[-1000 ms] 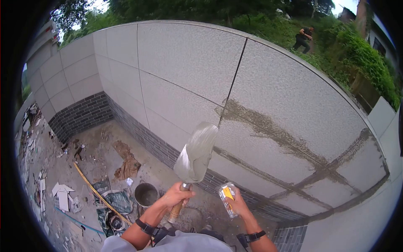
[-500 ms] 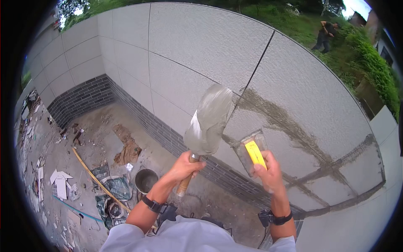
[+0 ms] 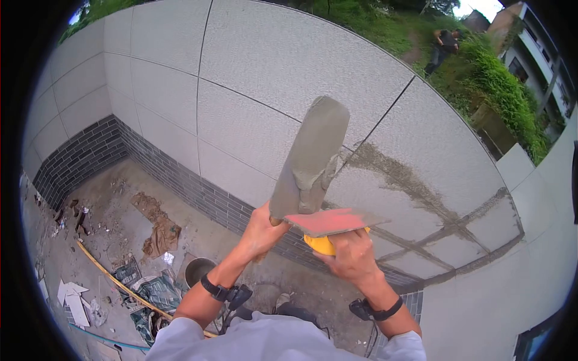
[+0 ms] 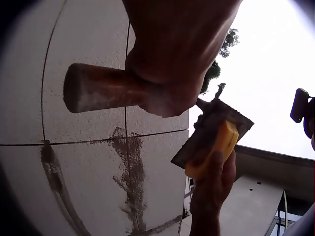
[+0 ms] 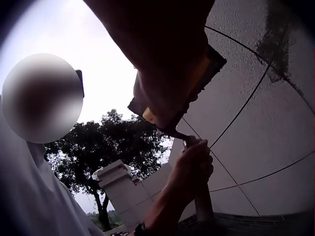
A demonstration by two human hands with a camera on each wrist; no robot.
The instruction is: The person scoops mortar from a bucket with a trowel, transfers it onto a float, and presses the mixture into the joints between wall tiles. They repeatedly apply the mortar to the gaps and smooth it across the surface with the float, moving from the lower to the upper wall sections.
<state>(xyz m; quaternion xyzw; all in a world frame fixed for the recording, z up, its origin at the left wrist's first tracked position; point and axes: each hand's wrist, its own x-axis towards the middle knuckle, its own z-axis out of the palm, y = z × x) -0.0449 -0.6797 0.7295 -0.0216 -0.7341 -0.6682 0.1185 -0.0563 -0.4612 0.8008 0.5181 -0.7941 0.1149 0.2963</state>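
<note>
In the head view my left hand (image 3: pixel 262 231) grips the wooden handle of a trowel (image 3: pixel 328 123), its long blade raised in front of the wall. Grey mortar (image 3: pixel 310 180) is heaped on the blade near the handle end. My right hand (image 3: pixel 352 256) holds a grout float by its yellow handle (image 3: pixel 319 245). The float's red face (image 3: pixel 328 221) is turned up, its edge right at the base of the trowel blade. The left wrist view shows the round trowel handle (image 4: pixel 98 88) from below and the float's dark plate (image 4: pixel 241 115) close to the fist.
Behind the tools stands a pale tiled wall (image 3: pixel 259 60), with mortar smeared along several joints (image 3: pixel 409 180). Dark brick tiles (image 3: pixel 78 150) line its foot. A bucket (image 3: pixel 197 272), a yellow hose (image 3: pixel 114 280) and tile scraps (image 3: pixel 75 301) lie on the floor. Another person (image 3: pixel 442 49) is beyond the wall.
My right hand has risen from low on the right to the trowel, and the float has turned so its red face shows. The trowel has been lifted, and its mortar now sits lower on the blade.
</note>
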